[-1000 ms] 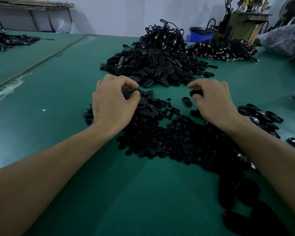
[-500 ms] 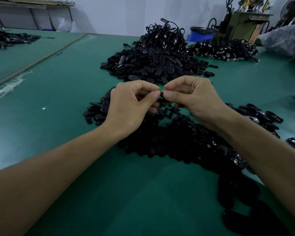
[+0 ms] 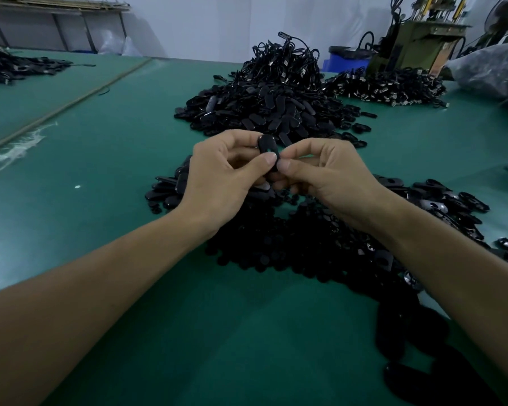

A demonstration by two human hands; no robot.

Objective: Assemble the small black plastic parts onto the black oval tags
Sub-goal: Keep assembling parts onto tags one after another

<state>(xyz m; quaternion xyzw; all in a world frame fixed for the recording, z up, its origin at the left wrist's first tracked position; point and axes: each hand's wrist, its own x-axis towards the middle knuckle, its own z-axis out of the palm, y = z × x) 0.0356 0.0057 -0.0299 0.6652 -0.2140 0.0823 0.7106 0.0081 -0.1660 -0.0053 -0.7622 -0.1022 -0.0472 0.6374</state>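
Note:
My left hand and my right hand meet above the green table. Between them stands a black oval tag, pinched upright by both thumbs and fingertips. Whether a small black part sits on the tag is hidden by my fingers. Under my hands lies a spread of small round black parts. Loose oval tags lie to the left of it, and a large heap of oval tags sits just beyond my hands.
A mound of black corded pieces rises behind the tag heap, with another pile to its right. More dark pieces lie at right. A green machine, a blue bin and a plastic bag stand at the back.
Both hands left the piles, came together at the centre and lifted. The oval tag now stands visible between my fingertips.

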